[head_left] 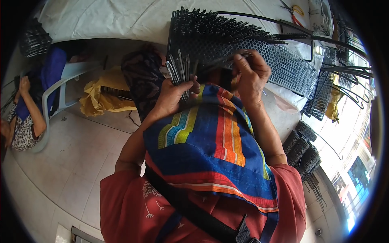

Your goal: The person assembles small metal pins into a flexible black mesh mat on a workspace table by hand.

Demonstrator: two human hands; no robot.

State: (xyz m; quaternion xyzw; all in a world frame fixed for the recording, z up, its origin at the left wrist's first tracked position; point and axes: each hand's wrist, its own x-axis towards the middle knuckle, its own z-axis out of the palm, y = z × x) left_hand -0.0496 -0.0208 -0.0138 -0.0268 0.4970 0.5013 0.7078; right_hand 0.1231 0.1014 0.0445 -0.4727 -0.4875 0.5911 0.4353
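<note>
My left hand [174, 92] is closed around a bundle of thin, shiny metal rods [178, 69], which stand up out of the fist and fan apart a little. To its right, my right hand [252, 72] pinches a thin dark rod [223, 62] that points left toward the bundle and is blurred by motion. Just beyond both hands lies a black perforated metal tray [279, 60]. Heaped on its far side is a dense pile of black rods [214, 26].
Orange-handled pliers [298, 14] lie on the white-covered table [109, 18]. Bent black wire frames [348, 71] jut out at the right, above bundled black rods [302, 152]. At the left, another person [28, 117] sits on a pale chair [60, 91] near a yellow wrapping [101, 95].
</note>
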